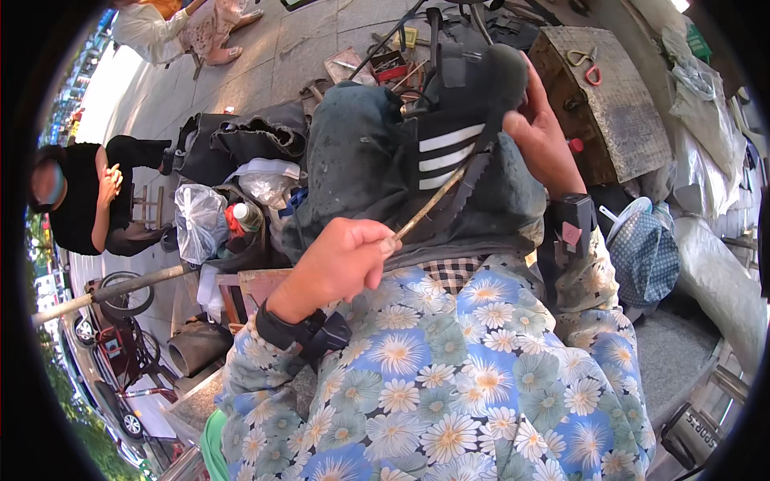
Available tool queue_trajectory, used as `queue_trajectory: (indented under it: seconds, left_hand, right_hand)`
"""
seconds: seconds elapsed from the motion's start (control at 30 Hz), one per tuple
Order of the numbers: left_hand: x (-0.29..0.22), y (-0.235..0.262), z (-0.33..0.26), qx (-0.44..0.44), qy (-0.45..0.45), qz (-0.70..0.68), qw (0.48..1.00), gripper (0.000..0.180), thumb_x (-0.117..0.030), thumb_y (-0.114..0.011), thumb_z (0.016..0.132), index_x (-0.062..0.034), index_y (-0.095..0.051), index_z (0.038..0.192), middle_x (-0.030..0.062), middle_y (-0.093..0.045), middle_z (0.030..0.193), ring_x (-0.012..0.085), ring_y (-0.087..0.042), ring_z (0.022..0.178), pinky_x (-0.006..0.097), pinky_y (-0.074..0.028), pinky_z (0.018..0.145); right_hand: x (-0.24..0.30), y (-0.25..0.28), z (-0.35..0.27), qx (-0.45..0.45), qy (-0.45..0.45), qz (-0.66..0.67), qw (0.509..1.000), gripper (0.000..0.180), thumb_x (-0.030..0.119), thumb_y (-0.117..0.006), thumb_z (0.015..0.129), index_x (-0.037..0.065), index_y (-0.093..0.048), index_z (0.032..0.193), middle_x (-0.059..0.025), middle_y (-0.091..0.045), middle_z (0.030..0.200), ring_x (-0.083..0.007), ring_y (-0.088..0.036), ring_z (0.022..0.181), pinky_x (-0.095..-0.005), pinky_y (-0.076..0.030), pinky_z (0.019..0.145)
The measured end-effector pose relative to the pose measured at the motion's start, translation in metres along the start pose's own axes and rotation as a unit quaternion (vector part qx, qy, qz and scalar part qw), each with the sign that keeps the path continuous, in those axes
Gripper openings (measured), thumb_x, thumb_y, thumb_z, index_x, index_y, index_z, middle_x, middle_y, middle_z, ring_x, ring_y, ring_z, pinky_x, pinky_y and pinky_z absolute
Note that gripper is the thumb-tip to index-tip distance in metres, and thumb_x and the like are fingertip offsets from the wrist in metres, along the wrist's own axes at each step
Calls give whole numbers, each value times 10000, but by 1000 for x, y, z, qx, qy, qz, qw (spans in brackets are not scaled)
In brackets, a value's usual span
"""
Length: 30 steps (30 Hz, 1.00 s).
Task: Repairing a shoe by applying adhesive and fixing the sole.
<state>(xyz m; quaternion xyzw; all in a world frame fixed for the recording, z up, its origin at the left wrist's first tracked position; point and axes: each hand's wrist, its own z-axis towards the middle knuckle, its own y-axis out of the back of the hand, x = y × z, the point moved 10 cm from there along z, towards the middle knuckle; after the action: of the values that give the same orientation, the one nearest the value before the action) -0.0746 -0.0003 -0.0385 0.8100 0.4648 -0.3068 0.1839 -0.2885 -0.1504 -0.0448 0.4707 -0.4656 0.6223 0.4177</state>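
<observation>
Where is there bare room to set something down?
Paving between the person in white and the tools; the box top, nearer than the looped tool. Crowded: the lap, with the shoe, and the left side, with bags.

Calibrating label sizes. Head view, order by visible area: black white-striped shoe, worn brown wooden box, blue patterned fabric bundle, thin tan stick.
Largest first:
1. Shoe and box: too alike to rank
2. Bundle
3. Stick, clearly smallest
</observation>
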Motion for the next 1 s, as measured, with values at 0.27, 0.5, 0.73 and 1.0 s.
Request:
queue_trajectory:
  seconds: [0.27, 0.5, 0.73, 1.0]
  left_hand:
    - [-20, 5, -4, -108, -188, 160, 963, 185, -124, -496, 925, 14, -619, 931, -12, -536, 563, 43, -458, 512, 216, -364, 494]
    - [-13, -7, 14, -16, -84, 119, 989, 219, -139, -506, 912, 12, -586, 774, 15, -495, 537, 62, -465, 518, 253, -368, 489]
    - [-56, -22, -6, -198, -329, 428, 818, 81, -69, -542, 835, -2, -581, 810, 131, -559, 573, 245, -588, 529, 349, -442, 494]
    - [-47, -28, -22, -256, -320, 603, 684, 402, -57, -571, 734, 53, -569, 1120, 90, -574, 697, 228, -609, 539, 313, -467, 472]
  right_hand:
    - [-14, -11, -47, 40, -79, 86, 992, 1227, -17, -848, 578, 104, -44, 1497, -119, -285, 1469, -247, -362, 1308, -385, -291, 1092]
    - [-26, -9, -47, 31, -24, -26, 999, 1147, 86, -876, 591, 68, -148, 1476, -100, -355, 1429, -213, -389, 1281, -333, -350, 1020]
    - [-33, -6, -40, 34, 9, -44, 998, 1154, 212, -900, 567, 83, -189, 1466, -108, -447, 1322, -165, -521, 1013, -292, -452, 872]
    - [-12, -20, -36, -2, -32, -156, 987, 1079, 184, -875, 578, 100, -249, 1453, -121, -511, 1192, -132, -534, 835, -272, -478, 748]
